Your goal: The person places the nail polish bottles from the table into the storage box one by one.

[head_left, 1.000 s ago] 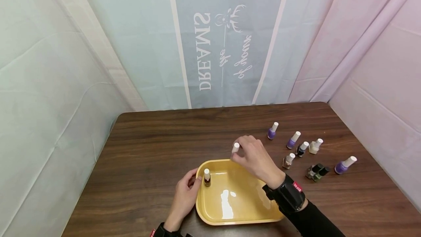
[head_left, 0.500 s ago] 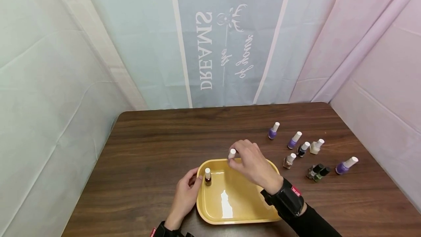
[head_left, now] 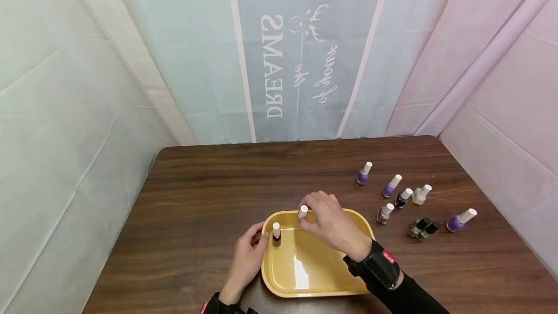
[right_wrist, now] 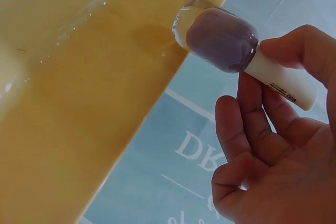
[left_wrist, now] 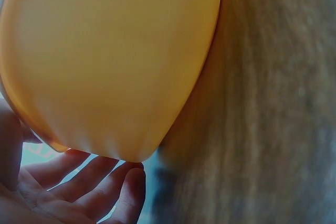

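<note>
My right hand (head_left: 331, 224) pinches a nail polish bottle by its white cap (head_left: 302, 211), over the back of the yellow tray (head_left: 322, 292). In the right wrist view this nail polish bottle (right_wrist: 223, 38) has a clear glass body with greyish purple polish inside. My left hand (head_left: 246, 256) holds the tray's left edge, thumb at the rim and fingers along the outer side. Another nail polish bottle (head_left: 276, 234), dark with a white cap, stands in the tray's back left corner. In the left wrist view, fingers (left_wrist: 107, 187) touch the tray wall (left_wrist: 121, 77).
At the right of the brown table (head_left: 209, 183) are several more nail polish bottles: purple ones (head_left: 363, 174), a whitish one (head_left: 420, 195), a dark one (head_left: 402, 199), a brownish one (head_left: 384, 214) and two black-capped ones (head_left: 422, 229). Fabric curtains (head_left: 200, 52) hang around the table.
My right hand has moved slightly left and toward me, bringing the held nail polish bottle from the tray's back rim to over the tray. My left hand stays at the tray's edge.
</note>
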A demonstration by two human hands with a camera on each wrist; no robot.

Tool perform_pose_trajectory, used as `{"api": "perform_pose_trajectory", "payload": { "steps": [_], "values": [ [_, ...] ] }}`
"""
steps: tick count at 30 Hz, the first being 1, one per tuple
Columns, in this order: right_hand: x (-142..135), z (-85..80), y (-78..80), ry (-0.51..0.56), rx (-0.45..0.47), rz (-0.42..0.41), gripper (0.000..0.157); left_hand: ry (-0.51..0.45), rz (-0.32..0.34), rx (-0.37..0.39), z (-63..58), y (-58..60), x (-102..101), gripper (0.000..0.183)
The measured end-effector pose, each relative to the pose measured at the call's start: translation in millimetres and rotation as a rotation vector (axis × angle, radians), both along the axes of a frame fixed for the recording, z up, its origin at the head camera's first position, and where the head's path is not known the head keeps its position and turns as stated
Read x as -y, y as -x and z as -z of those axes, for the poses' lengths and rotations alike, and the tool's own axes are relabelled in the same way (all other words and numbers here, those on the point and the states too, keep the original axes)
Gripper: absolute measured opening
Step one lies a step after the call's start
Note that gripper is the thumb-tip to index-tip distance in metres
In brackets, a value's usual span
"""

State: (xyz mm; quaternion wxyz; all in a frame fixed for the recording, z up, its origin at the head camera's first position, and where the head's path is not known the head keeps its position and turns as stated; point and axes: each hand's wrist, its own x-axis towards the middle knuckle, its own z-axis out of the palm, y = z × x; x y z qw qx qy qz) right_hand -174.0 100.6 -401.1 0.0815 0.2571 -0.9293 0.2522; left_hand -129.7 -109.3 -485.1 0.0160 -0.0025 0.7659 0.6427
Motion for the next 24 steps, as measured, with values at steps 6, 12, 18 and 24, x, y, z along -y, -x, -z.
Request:
{"api": "perform_pose_trajectory", "payload": {
  "steps": [6, 12, 18, 24],
  "values": [
    [2.7, 5.7, 0.0, -0.037, 0.023, -0.016, 0.016, -0.010, 0.003, -0.003, 1.1, 0.2, 0.4, 0.033],
    [4.3, 10.9, 0.5, -0.065, 0.035, -0.036, 0.015, -0.011, 0.007, -0.009, 1.9, -0.1, 0.7, 0.034],
    [5.9, 16.5, 0.8, -0.089, 0.054, -0.061, 0.014, 0.004, 0.003, -0.010, 2.2, 0.7, 0.6, 0.033],
    [7.4, 21.4, -0.1, -0.112, 0.050, -0.058, 0.015, 0.023, -0.006, -0.009, 2.8, 1.2, 0.6, 0.032]
  ]
}}
